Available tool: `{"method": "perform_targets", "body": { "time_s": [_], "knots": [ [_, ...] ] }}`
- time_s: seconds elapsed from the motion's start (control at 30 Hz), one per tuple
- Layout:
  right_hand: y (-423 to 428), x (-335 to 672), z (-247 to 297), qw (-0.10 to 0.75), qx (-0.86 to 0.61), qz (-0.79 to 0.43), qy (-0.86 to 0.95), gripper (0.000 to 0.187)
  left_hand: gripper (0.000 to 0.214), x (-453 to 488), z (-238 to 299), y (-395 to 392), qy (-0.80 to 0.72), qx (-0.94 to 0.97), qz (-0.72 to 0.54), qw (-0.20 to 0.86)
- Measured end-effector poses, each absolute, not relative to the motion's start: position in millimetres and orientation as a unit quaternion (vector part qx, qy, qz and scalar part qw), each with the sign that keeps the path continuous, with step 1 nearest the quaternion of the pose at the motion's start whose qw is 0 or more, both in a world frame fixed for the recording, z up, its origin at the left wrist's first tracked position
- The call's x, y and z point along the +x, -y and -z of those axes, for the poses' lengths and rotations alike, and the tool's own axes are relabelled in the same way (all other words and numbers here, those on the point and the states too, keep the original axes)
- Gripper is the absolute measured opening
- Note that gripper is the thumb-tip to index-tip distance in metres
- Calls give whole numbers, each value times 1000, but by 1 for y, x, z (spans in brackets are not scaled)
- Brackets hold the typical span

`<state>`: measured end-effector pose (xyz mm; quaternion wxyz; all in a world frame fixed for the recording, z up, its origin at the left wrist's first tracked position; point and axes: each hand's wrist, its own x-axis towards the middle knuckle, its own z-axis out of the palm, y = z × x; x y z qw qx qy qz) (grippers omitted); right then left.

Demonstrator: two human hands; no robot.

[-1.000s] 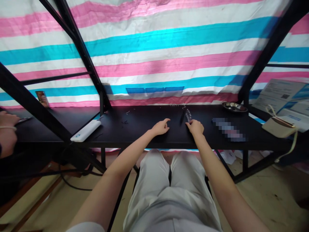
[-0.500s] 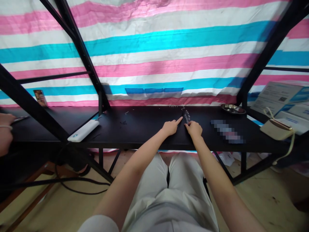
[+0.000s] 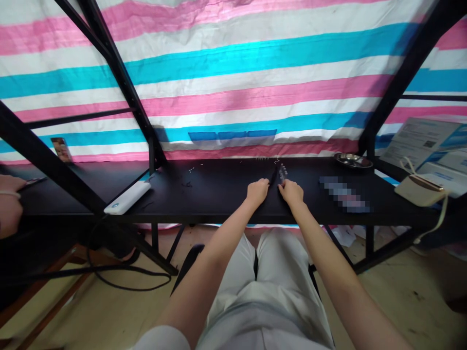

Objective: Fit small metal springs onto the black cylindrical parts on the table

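Over the black tabletop (image 3: pixel 219 194), my left hand (image 3: pixel 258 192) has its fingers curled closed around the near end of a slim black piece (image 3: pixel 274 174), whose exact kind I cannot make out against the dark surface. Just to its right, my right hand (image 3: pixel 293 193) pinches the lower end of a short strip with a row of shiny, clear-grey beads (image 3: pixel 283 172). The strip points away from me, beside the black piece. Whether the two pieces touch is too small to tell.
A white oblong device (image 3: pixel 127 198) lies left. To the right are a blurred-out packet (image 3: pixel 345 195), a round metal dish (image 3: pixel 353 160), a beige pouch (image 3: pixel 419 189) and boxes (image 3: pixel 419 141). Black frame posts (image 3: pixel 127 87) flank the table. Another person's hand (image 3: pixel 9 204) shows far left.
My left hand's index finger was stretched out towards the beaded strip; now its fingers are curled around the black piece. My right hand keeps its pinch on the strip.
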<state>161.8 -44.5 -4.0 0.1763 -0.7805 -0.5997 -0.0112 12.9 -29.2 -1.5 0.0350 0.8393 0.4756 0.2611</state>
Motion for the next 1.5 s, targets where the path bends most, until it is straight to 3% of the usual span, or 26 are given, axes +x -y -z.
{"method": "perform_targets", "body": {
  "time_s": [0.33,0.8,1.07,1.33,1.5],
  "knots": [
    [45,152,7,151,-726,58,668,28,21,6,-4,38,-479,775,-399,103],
    [47,151,6,161,-671,68,721,25,23,6,-1,38,-470,760,-442,84],
    [44,151,10,214,-643,61,733,20,23,4,-4,42,-443,787,-421,82],
    [39,155,18,339,-575,23,744,26,17,4,0,39,-441,785,-423,101],
    [39,151,18,383,-525,6,760,20,33,4,3,34,-439,747,-476,151]
  ]
}}
